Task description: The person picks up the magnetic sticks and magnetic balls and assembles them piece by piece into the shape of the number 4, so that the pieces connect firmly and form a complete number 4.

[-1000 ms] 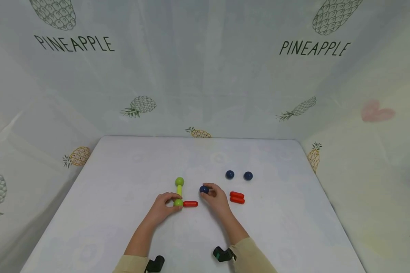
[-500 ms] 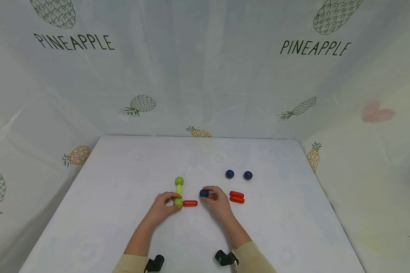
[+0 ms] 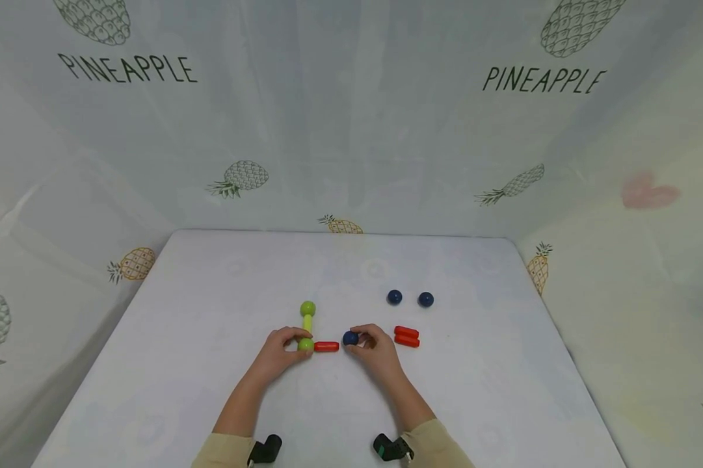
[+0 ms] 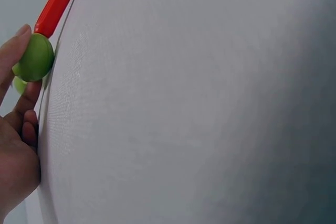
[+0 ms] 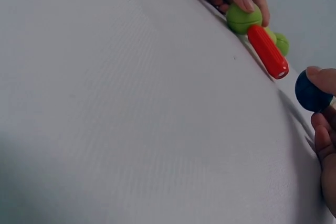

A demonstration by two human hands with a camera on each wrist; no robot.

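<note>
My left hand (image 3: 282, 351) pinches the near green ball (image 3: 306, 344) between thumb and fingers. From that ball a yellow-green rod (image 3: 307, 323) runs back to a second green ball (image 3: 307, 309), and a red rod (image 3: 326, 347) points right. In the right wrist view the red rod's free end (image 5: 282, 73) shows a small pale spot. My right hand (image 3: 379, 353) pinches a dark blue ball (image 3: 350, 338) with thumb and fingertips. A small gap separates this ball (image 5: 310, 94) from the red rod's end. The curled lower fingers of the right hand are partly hidden.
Two more dark blue balls (image 3: 395, 297) (image 3: 426, 299) lie farther back on the right of the white table (image 3: 491, 390). Two red rods (image 3: 406, 337) lie side by side to the right of my right hand. A pineapple-print cloth (image 3: 351, 130) hangs behind the table.
My right hand has drawn the blue ball nearer to me, from behind the red rod's line to about level with its end. The left hand keeps its grip in place.
</note>
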